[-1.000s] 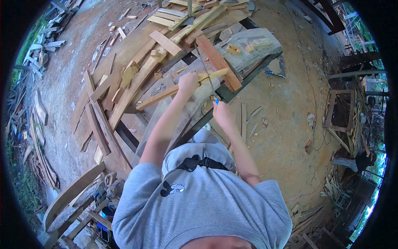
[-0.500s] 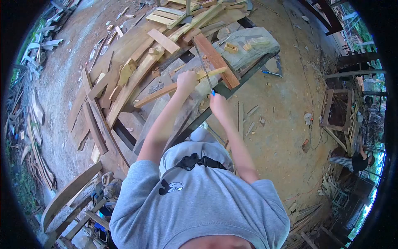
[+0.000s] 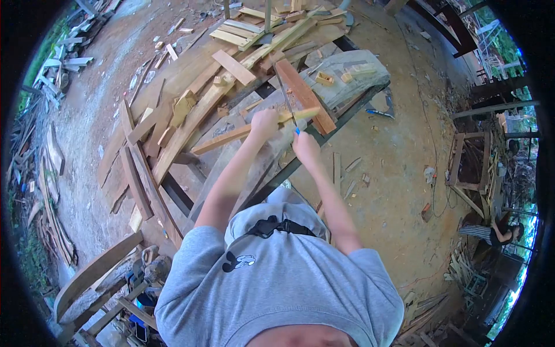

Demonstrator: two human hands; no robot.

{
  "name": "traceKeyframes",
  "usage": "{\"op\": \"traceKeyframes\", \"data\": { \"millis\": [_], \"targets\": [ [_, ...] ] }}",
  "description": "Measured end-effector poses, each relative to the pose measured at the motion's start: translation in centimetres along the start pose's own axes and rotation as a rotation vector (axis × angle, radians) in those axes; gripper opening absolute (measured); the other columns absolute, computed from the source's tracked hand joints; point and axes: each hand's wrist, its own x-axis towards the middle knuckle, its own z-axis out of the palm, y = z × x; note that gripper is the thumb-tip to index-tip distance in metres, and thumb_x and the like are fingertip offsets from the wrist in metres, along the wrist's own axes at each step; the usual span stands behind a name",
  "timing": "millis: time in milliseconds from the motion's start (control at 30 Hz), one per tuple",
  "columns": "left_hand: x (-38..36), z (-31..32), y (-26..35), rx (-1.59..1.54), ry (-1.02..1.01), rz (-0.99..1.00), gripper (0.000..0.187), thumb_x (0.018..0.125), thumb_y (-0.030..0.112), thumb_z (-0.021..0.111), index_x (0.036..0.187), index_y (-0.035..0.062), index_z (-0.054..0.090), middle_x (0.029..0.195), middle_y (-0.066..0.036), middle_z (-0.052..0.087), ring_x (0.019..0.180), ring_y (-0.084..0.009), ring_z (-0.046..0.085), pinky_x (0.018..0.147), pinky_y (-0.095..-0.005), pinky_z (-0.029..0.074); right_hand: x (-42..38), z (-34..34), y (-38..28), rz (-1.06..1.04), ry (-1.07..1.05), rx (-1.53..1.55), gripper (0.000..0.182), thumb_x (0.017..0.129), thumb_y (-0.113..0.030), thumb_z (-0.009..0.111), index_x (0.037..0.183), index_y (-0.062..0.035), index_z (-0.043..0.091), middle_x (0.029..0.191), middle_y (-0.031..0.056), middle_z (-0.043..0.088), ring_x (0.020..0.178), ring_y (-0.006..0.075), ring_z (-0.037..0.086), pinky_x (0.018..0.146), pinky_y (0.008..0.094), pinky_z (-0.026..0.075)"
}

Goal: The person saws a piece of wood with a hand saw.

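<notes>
In the head view, my left hand (image 3: 265, 122) is wrapped round a narrow wooden strip (image 3: 222, 140) and presses it on the workbench. My right hand (image 3: 306, 146) grips the blue handle (image 3: 297, 131) of a handsaw, whose thin blade (image 3: 285, 92) points away from me and crosses the strip just right of my left hand. Under the strip's right end lies a reddish-brown board (image 3: 300, 91), set crosswise. How deep the blade sits in the strip is too small to tell.
Small wooden blocks (image 3: 325, 78) sit on a weathered slab (image 3: 352, 63) at the bench's far right. Planks and offcuts (image 3: 234, 67) crowd the left side. A blue-handled tool (image 3: 378, 113) lies beyond the bench's right edge. Another person (image 3: 500, 233) is far to the right.
The saw has moved forward across the strip, its handle now closer to the wood. The whole view has shifted slightly, with the bench appearing lower. My left hand keeps its hold.
</notes>
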Motion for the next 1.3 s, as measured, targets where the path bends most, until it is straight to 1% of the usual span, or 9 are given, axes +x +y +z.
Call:
{"op": "traceKeyframes", "data": {
  "millis": [233, 367, 600, 767, 900, 1000, 1067, 1200, 1300],
  "targets": [
    [-1.4, -5.3, -0.7, -0.608, -0.464, -0.082, 0.034, 0.068, 0.035, 0.066, 0.07, 0.0012, 0.064, 0.062, -0.008, 0.062, 0.061, -0.0169, 0.061, 0.056, -0.0288, 0.048, 0.7, -1.2, -2.1, -0.178, 0.074, -0.049, 0.036, 0.086, -0.029, 0.041, 0.072, -0.0003, 0.056, 0.06, 0.0208, 0.056, 0.058, 0.0363, 0.056, 0.053, 0.0461, 0.044],
    [-4.4, -13.9, 3.4, -0.462, -0.409, -0.157, 0.046, 0.065, 0.033, 0.071, 0.083, -0.0068, 0.057, 0.071, -0.012, 0.062, 0.061, -0.0142, 0.059, 0.055, -0.025, 0.046, -0.5, -3.5, -3.8, -0.316, 0.169, -0.087, 0.024, 0.085, -0.026, 0.044, 0.082, -0.0028, 0.052, 0.054, 0.0152, 0.055, 0.051, 0.0313, 0.057, 0.048, 0.0403, 0.045],
    [-6.5, -14.0, 2.5, -0.674, -0.494, -0.12, 0.051, 0.066, 0.04, 0.069, 0.084, -0.0043, 0.053, 0.066, -0.009, 0.059, 0.063, -0.0158, 0.059, 0.06, -0.0278, 0.046, -2.8, -5.7, -5.2, -0.445, 0.208, -0.045, 0.023, 0.085, -0.024, 0.045, 0.08, -0.0026, 0.053, 0.05, 0.0145, 0.053, 0.046, 0.03, 0.055, 0.043, 0.04, 0.042],
    [-7.7, -10.9, 3.3, 0.033, 0.064, -0.028, 0.025, 0.07, 0.024, 0.063, 0.08, 0.0014, 0.058, 0.063, -0.011, 0.061, 0.058, -0.0226, 0.061, 0.052, -0.0355, 0.046, -5.0, -7.4, -6.6, -0.313, 0.147, -0.065, 0.029, 0.086, -0.027, 0.044, 0.076, -0.0017, 0.053, 0.051, 0.017, 0.053, 0.048, 0.0322, 0.055, 0.044, 0.042, 0.042],
    [-6.7, -9.0, 3.3, 0.187, 0.116, -0.066, 0.02, 0.071, 0.017, 0.056, 0.087, 0.0053, 0.054, 0.066, -0.014, 0.058, 0.066, -0.0271, 0.06, 0.057, -0.0342, 0.045, -6.0, -8.1, -7.1, -0.223, 0.188, -0.017, 0.033, 0.086, -0.027, 0.043, 0.069, -0.0008, 0.053, 0.052, 0.0188, 0.053, 0.052, 0.0342, 0.056, 0.047, 0.0433, 0.043],
    [-5.1, -7.1, 1.6, 0.334, 0.398, 0.217, 0.024, 0.067, 0.01, 0.055, 0.09, 0.0057, 0.052, 0.072, -0.009, 0.058, 0.069, -0.0239, 0.06, 0.061, -0.0324, 0.044, -5.9, -7.4, -6.3, -0.194, 0.215, 0.052, 0.035, 0.087, -0.027, 0.043, 0.066, -0.0001, 0.053, 0.054, 0.0193, 0.054, 0.054, 0.0351, 0.056, 0.047, 0.0425, 0.041],
    [-3.2, -6.0, -0.7, 0.758, 0.467, 0.205, 0.025, 0.066, 0.01, 0.054, 0.091, 0.0093, 0.051, 0.084, -0.009, 0.053, 0.078, -0.0223, 0.055, 0.063, -0.0311, 0.041, -7.1, -9.5, -7.2, -0.185, 0.186, 0.137, 0.034, 0.087, -0.027, 0.042, 0.068, 0.0, 0.053, 0.055, 0.0192, 0.054, 0.054, 0.0341, 0.056, 0.048, 0.0421, 0.042],
    [-0.7, -5.0, -8.1, 0.666, 0.542, 0.066, 0.027, 0.07, 0.01, 0.054, 0.096, 0.0076, 0.051, 0.09, -0.009, 0.052, 0.082, -0.024, 0.054, 0.06, -0.0339, 0.043, -8.9, -11.7, -6.7, -0.205, 0.287, 0.337, 0.031, 0.087, -0.024, 0.043, 0.072, 0.0016, 0.054, 0.056, 0.0187, 0.054, 0.055, 0.0335, 0.056, 0.047, 0.0412, 0.04],
    [-3.4, -11.7, -4.6, 0.394, 0.406, 0.075, 0.021, 0.071, 0.016, 0.057, 0.09, 0.0059, 0.054, 0.086, -0.009, 0.056, 0.075, -0.0233, 0.058, 0.06, -0.0343, 0.046, -8.8, -11.6, -5.2, -0.094, 0.29, 0.513, 0.031, 0.087, -0.023, 0.044, 0.072, 0.0018, 0.052, 0.051, 0.0147, 0.051, 0.048, 0.0293, 0.054, 0.045, 0.0374, 0.039]
  ]
}}
